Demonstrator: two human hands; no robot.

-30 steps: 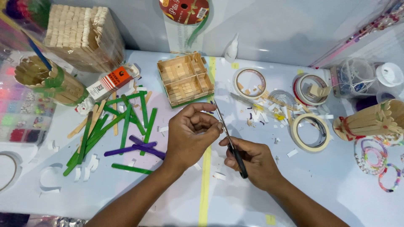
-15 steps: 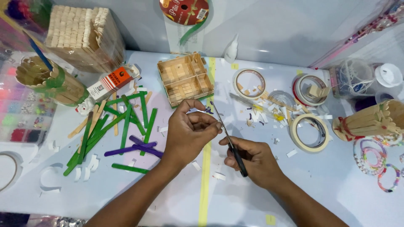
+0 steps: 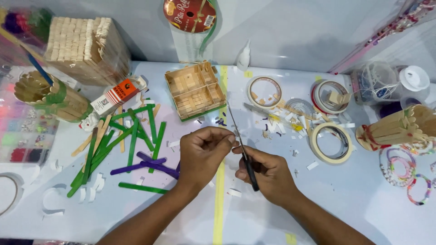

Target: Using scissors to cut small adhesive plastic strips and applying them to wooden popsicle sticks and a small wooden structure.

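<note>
- The right hand (image 3: 268,174) is in the lower middle of the frame and is clenched around the black handles of a pair of scissors (image 3: 240,147); the thin metal blades point up toward the centre of the frame.
- The left hand (image 3: 204,154) is just left of the blades, with its fingers curled together at the tips; what they pinch is too small to make out, so I cannot tell if it holds something.
- Both hands are above a white table (image 3: 354,204), and a yellow tape line (image 3: 220,199) runs down the table between the forearms.
- At the left of the hands lie flat craft sticks (image 3: 131,140), mostly green, some purple, some plain wood, crossing each other in a loose heap.
- Above the hands stands a small wooden box (image 3: 195,90), made from plain sticks, with square compartments inside.
- At the right side lie round rolls of tape (image 3: 331,143), pale and hollow, with small paper scraps around them.
- At the upper left is a big block of stacked wooden sticks (image 3: 86,47), wrapped in clear film.
- A stick-built cup (image 3: 399,129) at the right edge is partly cut off by the frame.
</note>
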